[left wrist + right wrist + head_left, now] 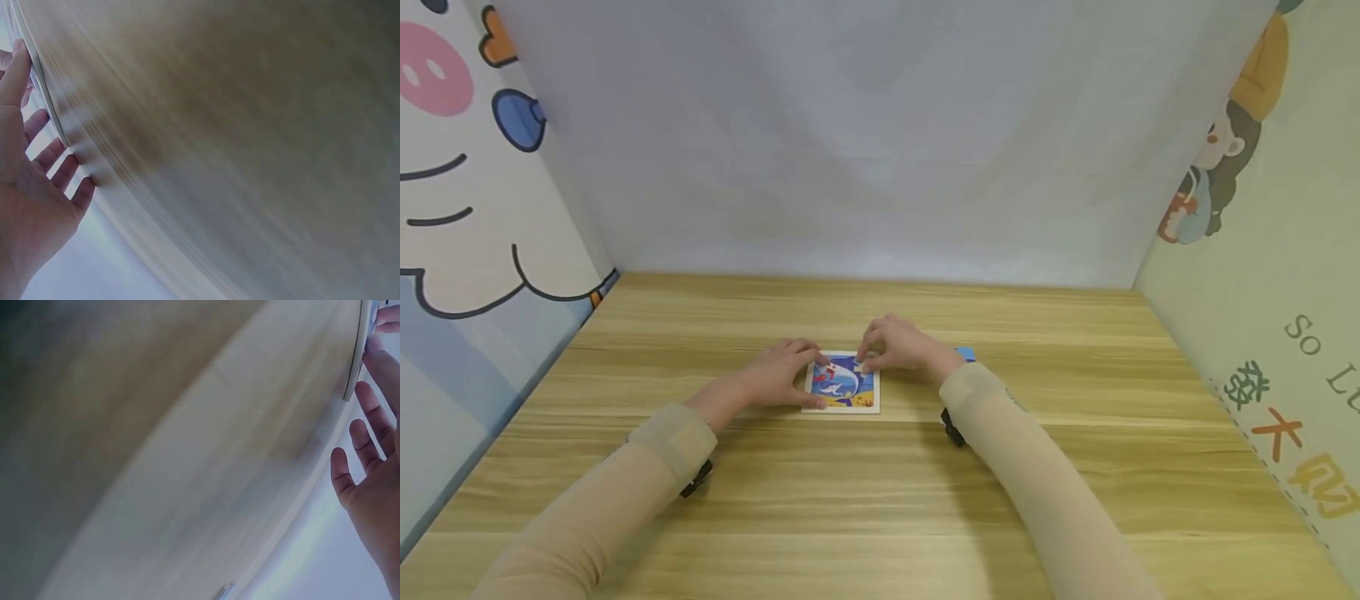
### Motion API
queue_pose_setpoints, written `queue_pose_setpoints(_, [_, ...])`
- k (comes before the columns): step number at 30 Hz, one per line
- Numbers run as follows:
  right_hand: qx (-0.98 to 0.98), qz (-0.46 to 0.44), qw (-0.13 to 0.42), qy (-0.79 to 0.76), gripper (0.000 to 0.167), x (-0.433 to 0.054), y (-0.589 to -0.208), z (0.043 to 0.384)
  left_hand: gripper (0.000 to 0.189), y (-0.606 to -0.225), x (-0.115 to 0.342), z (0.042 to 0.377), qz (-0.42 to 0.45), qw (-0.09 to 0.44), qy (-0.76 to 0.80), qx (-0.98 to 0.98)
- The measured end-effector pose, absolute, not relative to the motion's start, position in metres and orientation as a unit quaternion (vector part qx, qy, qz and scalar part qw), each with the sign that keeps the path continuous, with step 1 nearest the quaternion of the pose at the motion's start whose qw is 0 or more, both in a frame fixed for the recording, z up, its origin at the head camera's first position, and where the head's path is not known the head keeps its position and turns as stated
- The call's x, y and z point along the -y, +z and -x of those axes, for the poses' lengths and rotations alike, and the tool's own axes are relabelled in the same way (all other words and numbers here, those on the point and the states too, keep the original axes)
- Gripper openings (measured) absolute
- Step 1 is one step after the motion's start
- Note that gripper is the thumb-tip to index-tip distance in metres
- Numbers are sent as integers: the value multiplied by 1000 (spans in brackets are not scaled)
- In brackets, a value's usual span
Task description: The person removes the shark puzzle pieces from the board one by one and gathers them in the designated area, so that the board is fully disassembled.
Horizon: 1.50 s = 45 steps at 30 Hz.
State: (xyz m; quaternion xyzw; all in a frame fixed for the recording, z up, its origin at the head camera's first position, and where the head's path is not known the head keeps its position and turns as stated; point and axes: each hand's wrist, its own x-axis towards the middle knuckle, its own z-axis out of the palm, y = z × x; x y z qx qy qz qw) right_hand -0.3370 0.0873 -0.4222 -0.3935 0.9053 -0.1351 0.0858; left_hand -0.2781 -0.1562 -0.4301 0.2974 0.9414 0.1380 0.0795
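Picture board: flat on the surface [820, 508], centre of frame; blue sea-like print [847, 387], pale border
Left hand [777, 373]: thumb and fingers spread, touching board's left side, thumb at lower-left corner
Right hand [904, 343]: thumb and index close together at board's upper right; can't tell if pinching anything
Blue item [965, 353]: right of centre, partly hidden behind right wrist
Backdrop [865, 142]: grey, upper frame
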Motion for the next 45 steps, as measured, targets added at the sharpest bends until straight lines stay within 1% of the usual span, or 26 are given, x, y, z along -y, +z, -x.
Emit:
queue_pose_setpoints(6, [-908, 384, 93, -141, 21, -81, -423, 338, 73, -432, 157, 279, -298, 79, 138, -941])
queue_pose_setpoints(13, [-912, 346, 127, -179, 16, -77, -424, 337, 74, -433, 158, 280, -296, 81, 144, -941])
queue_pose_setpoints(31, [-900, 336, 152, -233, 15, -77, -426, 338, 73, -428, 157, 277, -293, 84, 147, -941])
queue_pose_setpoints(38, [-898, 331, 162, -240, 10, -78, -423, 335, 73, -431, 158, 277, -297, 75, 144, -941])
queue_pose_setpoints(41, [-901, 327, 162, -233, 9, -77, -421, 334, 73, -432, 160, 277, -305, 70, 143, -939])
queue_pose_setpoints(45, [-906, 324, 159, -222, 8, -76, -420, 334, 67, -434, 165, 278, -341, 68, 139, -927])
